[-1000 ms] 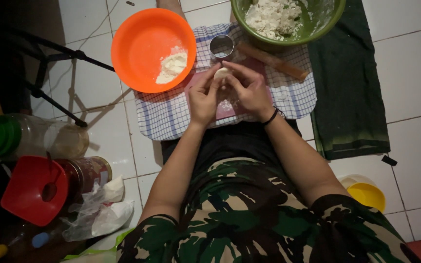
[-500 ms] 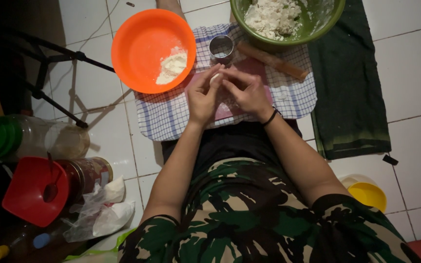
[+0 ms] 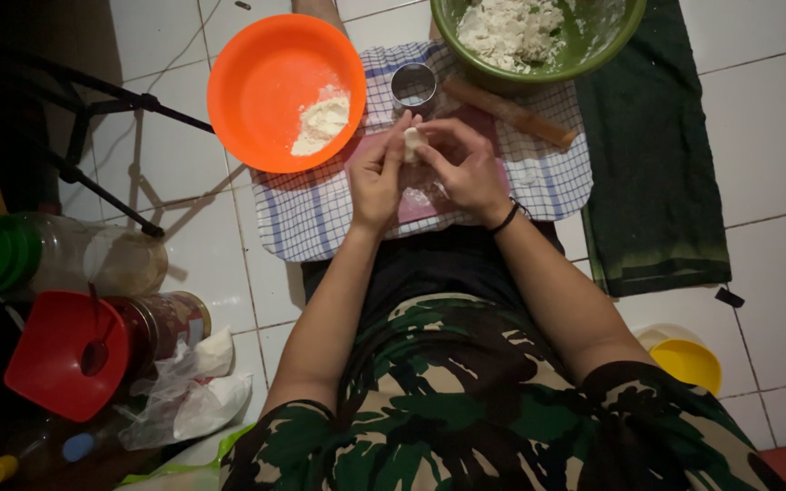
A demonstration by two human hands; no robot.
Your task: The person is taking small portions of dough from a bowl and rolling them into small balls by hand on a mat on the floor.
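Both hands meet over a pink board (image 3: 420, 205) that lies on a blue-checked cloth (image 3: 302, 218). My left hand (image 3: 377, 175) and my right hand (image 3: 466, 168) pinch a small white piece of dough (image 3: 411, 143) between their fingertips. A round metal cutter (image 3: 413, 85) stands just beyond the fingers. A wooden rolling pin (image 3: 511, 113) lies to the right of it. An orange bowl (image 3: 266, 64) with a little flour sits to the left. A green bowl (image 3: 593, 45) holding a mass of dough is at the top.
A dark green towel (image 3: 657, 182) covers the tiles on the right. A small yellow container (image 3: 689, 364) is at the lower right. On the left stand a green-lidded jar (image 3: 65, 259), a jar under a red funnel (image 3: 61, 350), plastic bags (image 3: 193, 391) and a black stand (image 3: 93, 109).
The fingers have kept working the dough piece, which now stands a little higher between the fingertips. The view has shifted slightly.
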